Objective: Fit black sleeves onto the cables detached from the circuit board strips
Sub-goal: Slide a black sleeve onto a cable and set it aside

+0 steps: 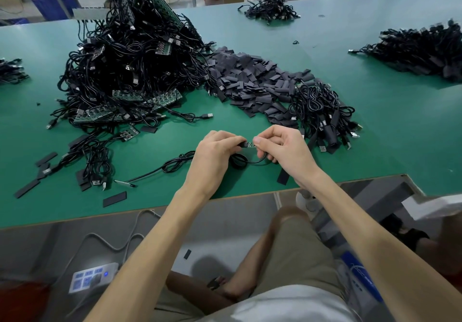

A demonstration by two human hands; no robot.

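We pinch black sleeve [241, 144] in left hand [215, 151], small board [250, 144] in right hand [283, 151], near side of sleeve pile [250, 81].

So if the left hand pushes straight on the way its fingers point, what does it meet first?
Probably the right hand: the left hand points right along the small green circuit board piece that both pinch, and the right hand's fingers grip its far end. Depth looks matched.
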